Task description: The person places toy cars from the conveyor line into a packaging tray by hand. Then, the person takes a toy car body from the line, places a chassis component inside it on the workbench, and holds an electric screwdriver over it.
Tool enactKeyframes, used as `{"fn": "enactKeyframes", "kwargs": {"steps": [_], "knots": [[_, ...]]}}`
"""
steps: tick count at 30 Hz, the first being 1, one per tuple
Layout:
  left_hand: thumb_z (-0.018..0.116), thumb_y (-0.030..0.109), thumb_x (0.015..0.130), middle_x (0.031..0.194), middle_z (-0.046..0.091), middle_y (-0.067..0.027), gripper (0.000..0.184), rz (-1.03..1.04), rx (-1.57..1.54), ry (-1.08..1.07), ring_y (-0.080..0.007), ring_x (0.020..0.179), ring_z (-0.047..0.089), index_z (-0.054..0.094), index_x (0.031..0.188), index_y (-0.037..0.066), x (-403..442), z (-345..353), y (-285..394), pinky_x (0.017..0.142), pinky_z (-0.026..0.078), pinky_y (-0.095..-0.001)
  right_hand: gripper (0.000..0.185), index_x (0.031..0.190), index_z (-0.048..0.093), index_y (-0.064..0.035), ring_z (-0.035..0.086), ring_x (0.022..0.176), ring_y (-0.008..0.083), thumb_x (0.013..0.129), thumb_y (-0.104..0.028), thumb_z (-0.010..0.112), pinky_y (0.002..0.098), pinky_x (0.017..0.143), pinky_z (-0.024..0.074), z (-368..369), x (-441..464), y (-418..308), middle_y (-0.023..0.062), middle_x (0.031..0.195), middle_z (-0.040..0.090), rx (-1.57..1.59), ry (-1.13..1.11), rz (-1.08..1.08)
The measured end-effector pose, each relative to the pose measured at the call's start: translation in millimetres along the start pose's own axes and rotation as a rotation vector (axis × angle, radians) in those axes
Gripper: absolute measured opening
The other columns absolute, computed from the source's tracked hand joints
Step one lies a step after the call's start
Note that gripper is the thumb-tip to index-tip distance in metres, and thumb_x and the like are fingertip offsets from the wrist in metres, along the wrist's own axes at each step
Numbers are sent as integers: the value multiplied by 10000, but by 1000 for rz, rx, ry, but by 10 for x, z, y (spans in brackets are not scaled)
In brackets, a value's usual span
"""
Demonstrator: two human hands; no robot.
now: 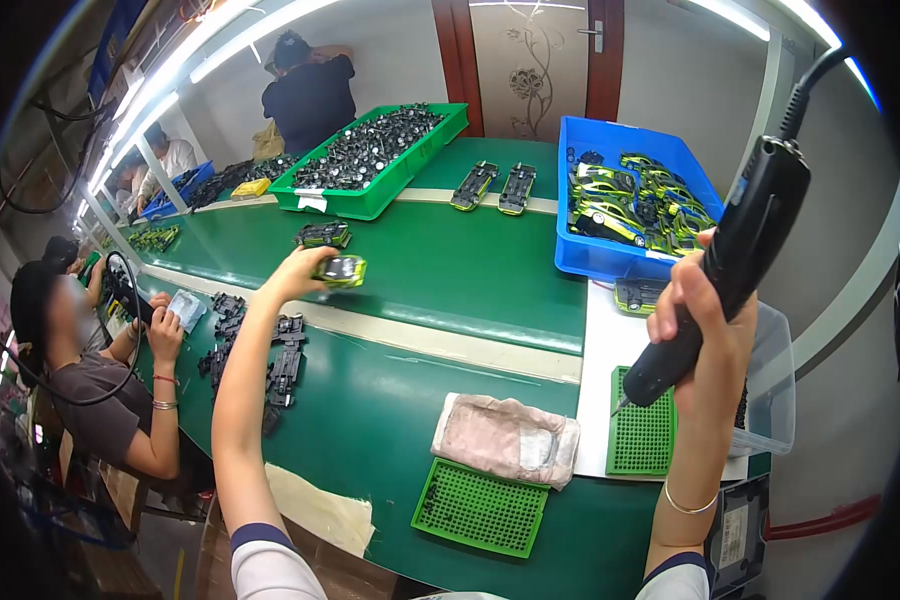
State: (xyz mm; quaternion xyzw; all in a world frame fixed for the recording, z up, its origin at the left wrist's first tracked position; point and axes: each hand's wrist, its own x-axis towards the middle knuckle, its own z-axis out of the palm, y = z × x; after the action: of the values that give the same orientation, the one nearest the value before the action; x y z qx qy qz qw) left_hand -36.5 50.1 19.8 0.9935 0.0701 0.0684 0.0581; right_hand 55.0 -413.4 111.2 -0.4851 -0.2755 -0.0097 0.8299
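Observation:
My left hand (302, 272) is closed around a small yellow-green toy car (344, 271), held over the green belt. Close behind it another toy car (322, 235) sits on the belt. My right hand (708, 315) grips a black electric screwdriver (738, 262), its cord running up and its bit pointing down to the left. Below the bit is a green perforated tray (642, 440) on a white surface. A second green perforated tray (480, 510) lies nearer me, against a pinkish cloth-covered pad (505, 435). Black chassis parts (284, 370) lie beside my left forearm.
A blue bin (568, 250) holds many toy cars; a green bin (370, 205) is full of black parts. Two cars (475, 187) lie upside down on the far ledge, another (638, 295) by the blue bin. A clear plastic bin (775, 390) stands right. A co-worker (120, 400) sits left.

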Motion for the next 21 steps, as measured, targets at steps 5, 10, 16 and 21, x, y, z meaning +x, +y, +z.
{"fn": "enactKeyframes", "kwargs": {"steps": [5, 10, 16, 21], "knots": [[721, 89, 507, 1023, 567, -61, 615, -141, 32, -166, -225, 994, 511, 484, 1073, 131, -6, 189, -383, 900, 308, -414, 408, 1058, 385, -38, 457, 444, 86, 748, -174, 613, 205, 412, 396, -6, -2, -2, 27, 633, 433, -16, 2, -36], [715, 179, 574, 1215, 447, -62, 819, 86, -149, -188, -210, 1170, 371, 290, 1274, 174, 265, 209, 591, 1025, 100, -485, 420, 1069, 378, -38, 462, 444, 85, 750, -177, 613, 204, 413, 403, -30, -19, -22, 25, 641, 438, -44, -30, -47], [714, 288, 617, 1280, 372, -90, 840, 291, -269, -24, -211, 1198, 335, 248, 1298, 132, 491, 217, 1606, 1020, 129, -470, 443, 1077, 376, -33, 476, 456, 86, 742, -185, 623, 203, 413, 409, -64, -13, -76, 24, 654, 444, -43, 7, -83], [622, 397, 697, 1249, 393, -143, 773, 382, -75, 136, -246, 1211, 307, 265, 1276, 29, 403, 614, 2060, 1019, 96, -479, 439, 1079, 374, -36, 476, 459, 86, 746, -184, 618, 201, 417, 410, -98, -19, -136, 26, 660, 446, -56, 2, -109]]}}
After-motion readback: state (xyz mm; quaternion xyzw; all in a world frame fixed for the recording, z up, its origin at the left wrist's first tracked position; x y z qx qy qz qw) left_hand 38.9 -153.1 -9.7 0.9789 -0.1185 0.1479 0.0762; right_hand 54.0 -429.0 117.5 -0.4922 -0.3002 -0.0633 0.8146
